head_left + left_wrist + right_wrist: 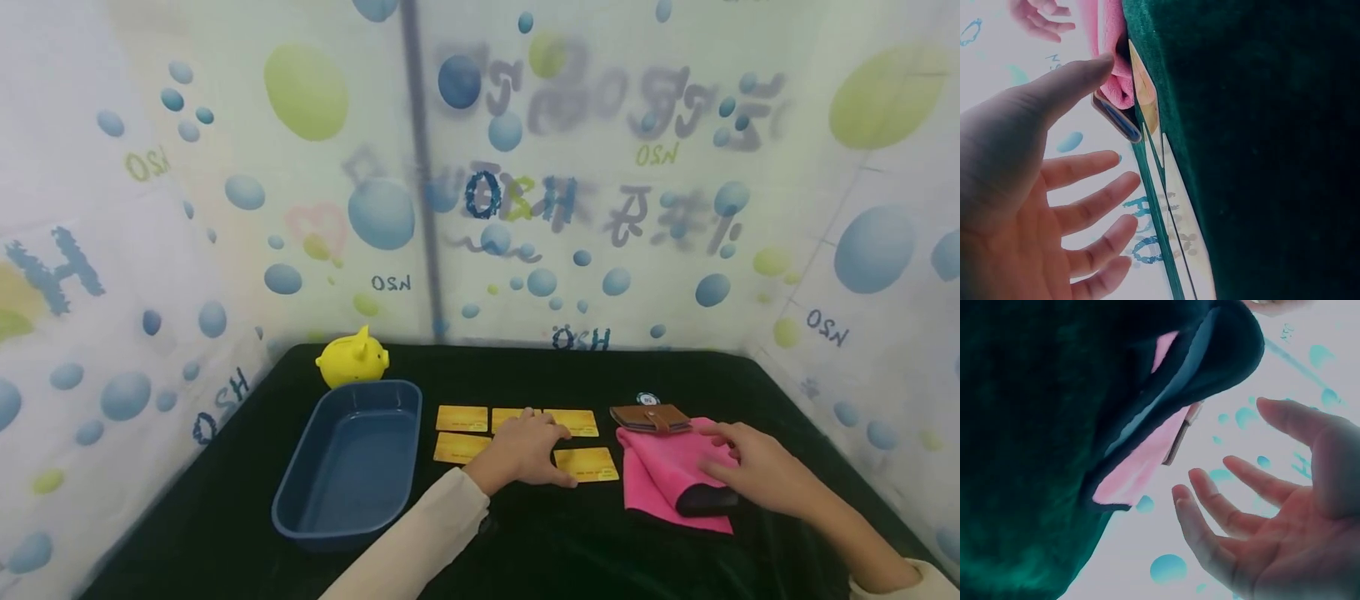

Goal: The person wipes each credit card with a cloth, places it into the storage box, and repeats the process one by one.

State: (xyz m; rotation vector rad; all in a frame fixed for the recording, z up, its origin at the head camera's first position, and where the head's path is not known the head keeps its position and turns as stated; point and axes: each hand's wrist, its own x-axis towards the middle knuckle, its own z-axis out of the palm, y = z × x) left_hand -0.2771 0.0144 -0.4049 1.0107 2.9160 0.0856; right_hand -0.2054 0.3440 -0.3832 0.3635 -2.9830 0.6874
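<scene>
Left grip [528, 447] over yellow cards [587, 465], reversed "H2O" [520, 198] on backdrop [660, 292]

High head view, close wrist views, shared cloth [651, 471]

A: What's on the left?
B: The tray [348, 475] — pig [352, 358] behind it.
A: And right of that?
B: Cards [587, 467] in two rows, then the cloth [651, 471] — wallet [647, 417] at its far edge, disc [647, 399] behind the wallet.

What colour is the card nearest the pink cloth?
That card is golden yellow; it shows best in the head view.
</scene>
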